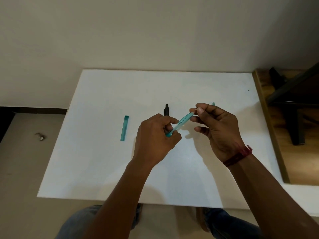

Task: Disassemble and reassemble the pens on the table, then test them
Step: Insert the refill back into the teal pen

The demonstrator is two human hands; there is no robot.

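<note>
A translucent teal pen barrel (182, 121) hangs above the white table (103, 161), held slanted between both hands. My left hand (155, 142) grips its lower end with curled fingers. My right hand (219, 130) pinches the upper end between thumb and forefinger. A teal cap (124, 128) lies on the table to the left. A black pen (166, 109) lies behind my left hand, its lower part hidden. The tip of another teal part (213, 103) shows just beyond my right hand.
The table stands against a beige wall. A wooden shelf (269, 121) with dark chair legs (293, 107) lies along the table's right edge. The floor at the left has a small bit of debris (41, 136). My knees are below the table's near edge.
</note>
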